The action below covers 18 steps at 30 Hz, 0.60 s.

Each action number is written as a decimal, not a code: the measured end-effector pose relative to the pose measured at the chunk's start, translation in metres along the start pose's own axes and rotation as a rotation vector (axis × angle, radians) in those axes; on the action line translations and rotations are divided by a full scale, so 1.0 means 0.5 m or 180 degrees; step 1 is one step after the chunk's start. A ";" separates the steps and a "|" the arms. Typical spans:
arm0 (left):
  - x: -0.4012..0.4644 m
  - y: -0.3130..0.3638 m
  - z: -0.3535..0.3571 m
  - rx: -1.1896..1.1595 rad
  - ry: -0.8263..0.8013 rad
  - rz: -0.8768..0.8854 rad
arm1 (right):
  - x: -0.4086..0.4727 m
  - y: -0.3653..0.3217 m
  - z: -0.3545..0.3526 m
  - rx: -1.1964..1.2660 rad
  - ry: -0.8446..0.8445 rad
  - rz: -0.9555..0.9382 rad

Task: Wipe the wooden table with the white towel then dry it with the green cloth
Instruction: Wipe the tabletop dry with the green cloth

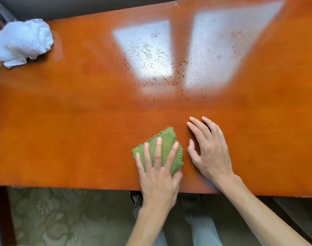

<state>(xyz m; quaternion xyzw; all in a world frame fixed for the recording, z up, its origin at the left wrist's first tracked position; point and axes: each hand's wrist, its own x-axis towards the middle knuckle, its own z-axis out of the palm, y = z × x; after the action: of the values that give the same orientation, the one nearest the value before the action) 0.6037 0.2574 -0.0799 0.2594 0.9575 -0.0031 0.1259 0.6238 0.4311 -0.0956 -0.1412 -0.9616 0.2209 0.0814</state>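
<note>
On the glossy orange-brown wooden table point(63, 121) (two pale window reflections, floral carpet point(63, 215) below) lie one crumpled white towel point(23, 41) at the far-left corner and one green cloth point(162, 150) near the front edge, pressed by the left hand point(158, 174) with straight spread fingers, while the right hand point(209, 150) rests just beside, fingers relaxed, holding nothing.
</note>
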 end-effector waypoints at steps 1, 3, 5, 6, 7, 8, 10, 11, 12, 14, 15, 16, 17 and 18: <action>0.006 -0.037 -0.002 -0.0073 0.0028 -0.0165 | 0.000 0.000 0.000 0.0009 -0.0008 0.0020; 0.022 -0.138 -0.008 -0.0158 0.0078 -0.0624 | 0.001 -0.001 -0.001 0.0048 0.0000 0.0038; 0.037 -0.253 -0.022 -0.0188 0.0069 -0.1002 | 0.001 0.000 -0.002 0.0108 0.0039 0.0000; 0.044 -0.305 -0.032 -0.0216 0.0081 -0.1163 | 0.001 0.000 -0.003 0.0130 0.0055 -0.0015; 0.051 -0.351 -0.041 -0.0258 0.0093 -0.1326 | 0.000 0.000 -0.003 0.0140 0.0066 -0.0016; 0.059 -0.385 -0.047 -0.0309 0.0088 -0.1499 | 0.000 0.000 -0.003 0.0139 0.0071 -0.0010; 0.079 -0.413 -0.052 -0.0390 0.0075 -0.1874 | 0.000 -0.001 -0.002 0.0126 0.0064 0.0004; 0.092 -0.409 -0.053 -0.0384 0.0104 -0.2057 | 0.001 -0.002 -0.001 0.0116 0.0059 0.0011; 0.104 -0.396 -0.050 -0.0370 0.0144 -0.2205 | 0.002 -0.002 -0.001 0.0104 0.0054 0.0012; 0.122 -0.351 -0.045 -0.0341 0.0230 -0.2114 | 0.003 -0.004 0.000 0.0080 0.0049 0.0000; 0.126 -0.320 -0.041 -0.0304 0.0274 -0.1800 | 0.004 -0.005 0.001 0.0073 0.0051 -0.0001; 0.128 -0.283 -0.038 -0.0263 0.0299 -0.1398 | 0.004 -0.005 0.001 0.0073 0.0054 0.0004; 0.129 -0.240 -0.034 -0.0184 0.0295 -0.0999 | 0.005 -0.006 0.001 0.0094 0.0065 0.0016; 0.127 -0.194 -0.030 -0.0084 0.0303 -0.0659 | 0.005 -0.005 0.002 0.0147 0.0089 0.0031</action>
<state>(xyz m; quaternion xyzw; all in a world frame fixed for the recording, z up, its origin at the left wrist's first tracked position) 0.4989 0.2062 -0.0865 0.1572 0.9841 0.0088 0.0827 0.6206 0.4296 -0.0951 -0.1470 -0.9543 0.2415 0.0971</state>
